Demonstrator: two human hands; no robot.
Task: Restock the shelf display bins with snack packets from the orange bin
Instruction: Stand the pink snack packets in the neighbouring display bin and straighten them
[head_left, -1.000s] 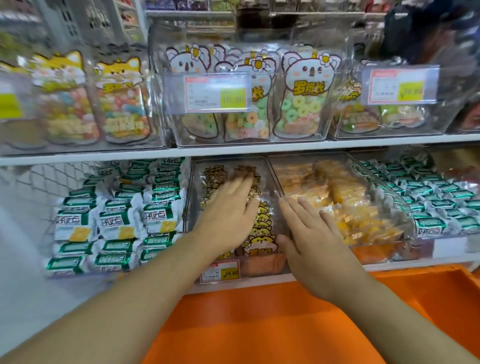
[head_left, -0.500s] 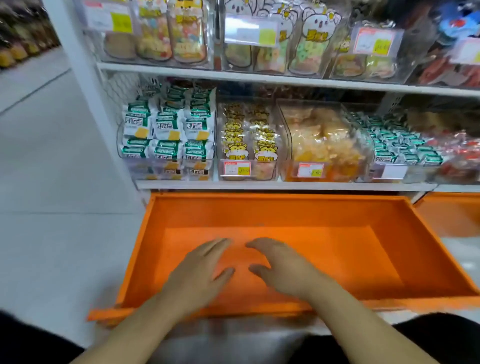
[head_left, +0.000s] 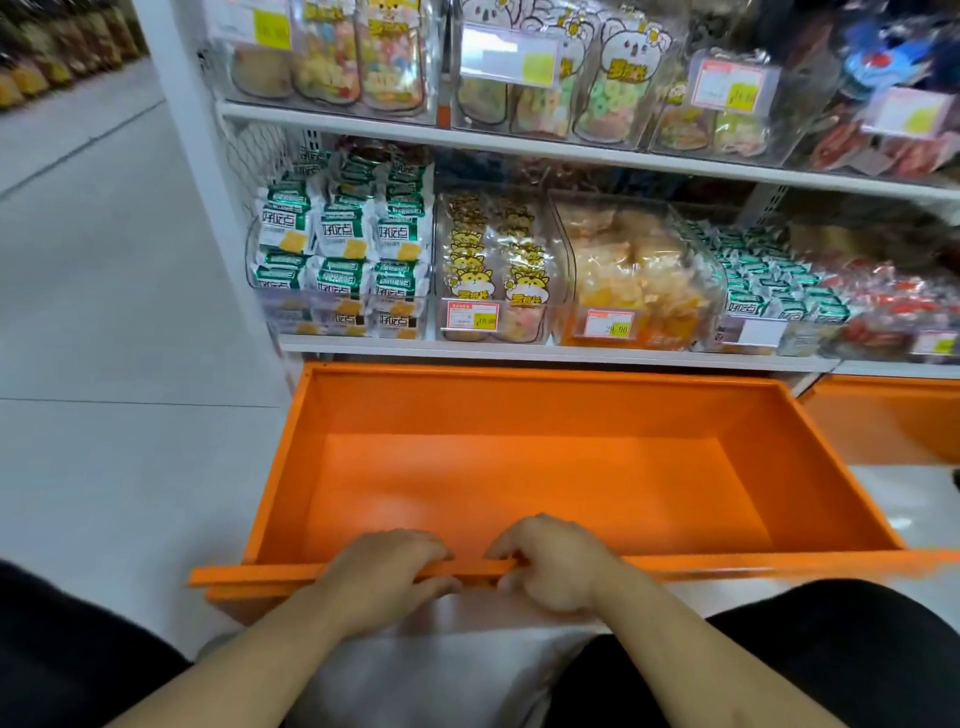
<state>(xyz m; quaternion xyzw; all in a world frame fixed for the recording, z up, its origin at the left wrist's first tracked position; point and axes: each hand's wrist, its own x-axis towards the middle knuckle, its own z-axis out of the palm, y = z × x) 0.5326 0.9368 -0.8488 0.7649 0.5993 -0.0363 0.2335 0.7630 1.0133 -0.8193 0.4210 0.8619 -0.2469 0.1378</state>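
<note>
Shelf unit (head_left: 519, 150) seen beyond both hands, clear display bins (head_left: 493, 270) packed with snack packets (head_left: 337, 244). Orange bin (head_left: 519, 415) pulled out below shelf, directly ahead of hands; bare orange floor seen inside. Near rim gripped by both hands, side by side: left hand (head_left: 384, 571) fingers curled over edge, right hand (head_left: 556, 564) likewise, just beside left.
</note>
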